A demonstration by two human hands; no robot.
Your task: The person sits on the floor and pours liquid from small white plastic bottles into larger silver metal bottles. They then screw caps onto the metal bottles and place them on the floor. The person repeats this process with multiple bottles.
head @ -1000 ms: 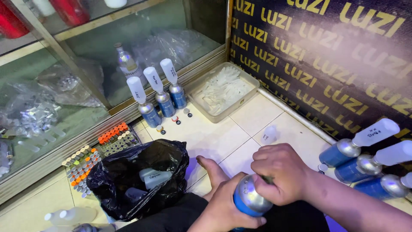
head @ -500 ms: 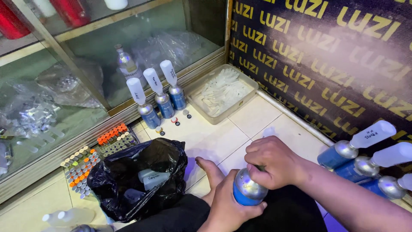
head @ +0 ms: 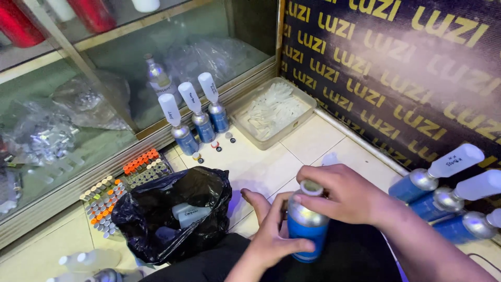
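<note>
A blue and silver metal bottle (head: 307, 228) stands upright low in the middle of the head view. My left hand (head: 271, 235) is wrapped around its body from the left. From the right, my right hand (head: 344, 196) comes over the top, its fingertips closed on the small pale cap (head: 312, 187) at the bottle's neck. A black plastic bag (head: 175, 216) lies open just left of my hands, with pale caps inside it.
Three blue bottles with tall white caps (head: 193, 117) stand by a glass cabinet (head: 88, 104). Three more such bottles (head: 449, 190) lean at the right against a dark patterned panel. A clear tray of plastic parts (head: 274, 112), racks of small vials (head: 120, 185) and loose stoppers sit on the tiled floor.
The bottle has come up a little and my right hand has slid from covering its top to pinching the cap, so the neck now shows.
</note>
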